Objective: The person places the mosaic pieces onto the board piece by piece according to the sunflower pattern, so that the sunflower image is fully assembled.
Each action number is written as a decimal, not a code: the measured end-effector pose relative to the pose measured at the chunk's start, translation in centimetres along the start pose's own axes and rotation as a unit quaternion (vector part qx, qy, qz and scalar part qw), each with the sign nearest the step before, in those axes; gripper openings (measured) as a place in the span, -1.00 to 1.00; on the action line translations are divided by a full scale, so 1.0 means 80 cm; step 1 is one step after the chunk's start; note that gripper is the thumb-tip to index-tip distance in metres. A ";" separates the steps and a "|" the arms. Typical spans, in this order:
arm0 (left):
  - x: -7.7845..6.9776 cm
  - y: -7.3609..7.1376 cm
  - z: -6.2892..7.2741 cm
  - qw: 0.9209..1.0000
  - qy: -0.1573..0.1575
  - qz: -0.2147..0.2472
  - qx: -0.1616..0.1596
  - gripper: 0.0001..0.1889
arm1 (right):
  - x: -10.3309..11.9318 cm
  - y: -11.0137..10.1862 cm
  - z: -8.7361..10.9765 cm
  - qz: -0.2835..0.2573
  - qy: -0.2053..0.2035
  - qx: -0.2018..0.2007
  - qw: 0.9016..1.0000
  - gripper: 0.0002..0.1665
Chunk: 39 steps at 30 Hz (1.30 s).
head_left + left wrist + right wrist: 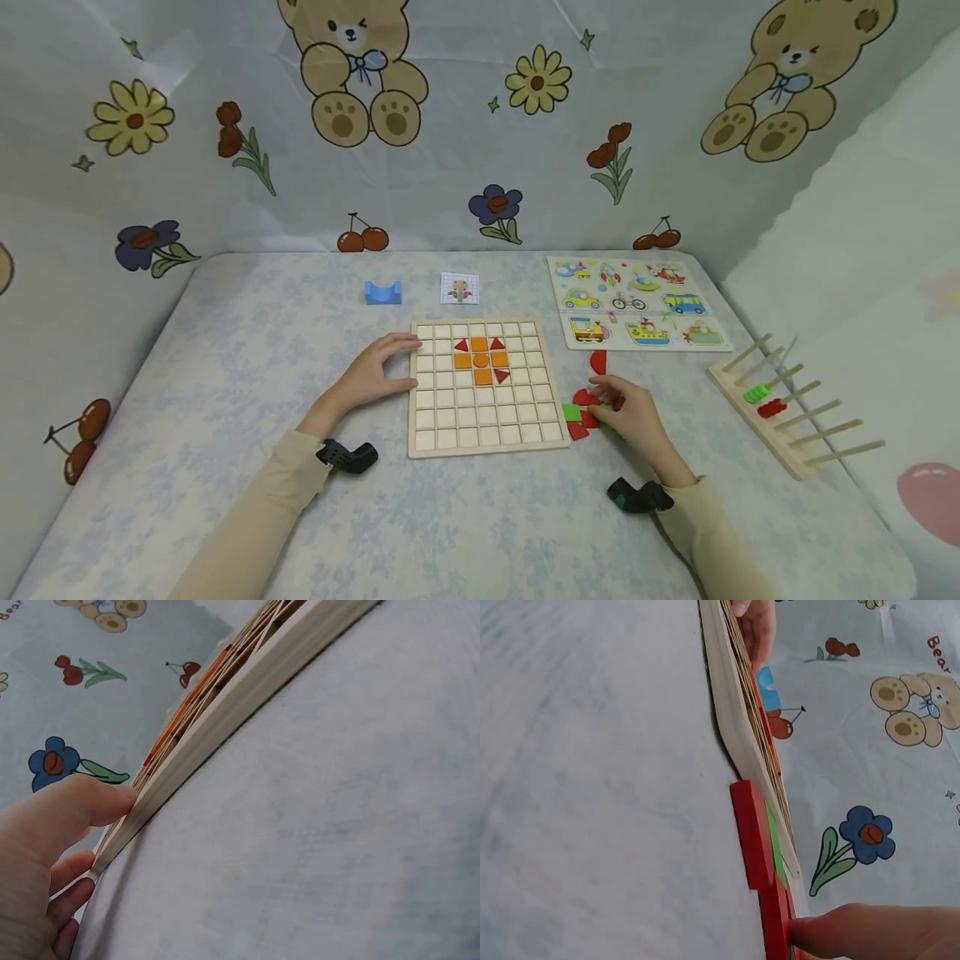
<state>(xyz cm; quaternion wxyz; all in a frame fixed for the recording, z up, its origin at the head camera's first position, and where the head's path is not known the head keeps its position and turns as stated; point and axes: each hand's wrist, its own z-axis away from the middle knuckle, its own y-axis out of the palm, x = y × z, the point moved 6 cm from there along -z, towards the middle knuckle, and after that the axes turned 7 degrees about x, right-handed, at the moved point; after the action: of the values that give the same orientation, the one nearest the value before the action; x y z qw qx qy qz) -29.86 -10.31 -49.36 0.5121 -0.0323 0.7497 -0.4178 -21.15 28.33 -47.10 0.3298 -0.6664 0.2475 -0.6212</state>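
The left sleeve [251, 512] is slanting from the near side toward the far right, and the right sleeve [708, 529] is slanting toward the far left. The 2 hands are lying well apart. The left hand [367, 377] is pointing right, holding its thumb near and its fingers far, widely parted. The right hand [633, 417] is bending leftward, its thumb and forefinger showing a gap between them.

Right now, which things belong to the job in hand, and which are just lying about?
Job in hand:
wooden grid board at the left hand
orange squares and red triangles on it
loose red and green pieces at the right hand
probably the small white picture card

Lying about, apparently:
blue notched block
white board of vehicle pictures
wooden peg rack with beads
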 end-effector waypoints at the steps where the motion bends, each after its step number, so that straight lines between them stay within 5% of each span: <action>1: 0.000 0.000 0.000 1.000 0.000 0.000 0.001 -0.34 | 0.000 0.001 0.000 0.003 0.007 -0.006 1.000 -0.55; 27: -0.007 -0.002 0.001 1.000 0.010 -0.009 -0.007 -0.35 | 0.014 -0.001 0.004 0.006 -0.025 -0.086 0.996 -0.56; 33: -0.004 -0.004 0.003 1.000 0.000 -0.009 -0.005 -0.35 | 0.059 0.009 -0.016 -0.014 -0.080 -0.073 0.994 -0.59; 39: -0.004 -0.002 0.004 1.000 -0.004 -0.004 0.002 -0.35 | 0.127 0.063 -0.047 -0.028 -0.125 -0.002 0.992 -0.59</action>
<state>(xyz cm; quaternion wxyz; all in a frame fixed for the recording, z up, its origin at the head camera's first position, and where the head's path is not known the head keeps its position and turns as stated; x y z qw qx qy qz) -29.49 -10.44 -49.08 0.5135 -0.0361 0.7468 -0.4210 -23.40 16.97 -44.05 0.3398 -0.7459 0.1866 -0.5416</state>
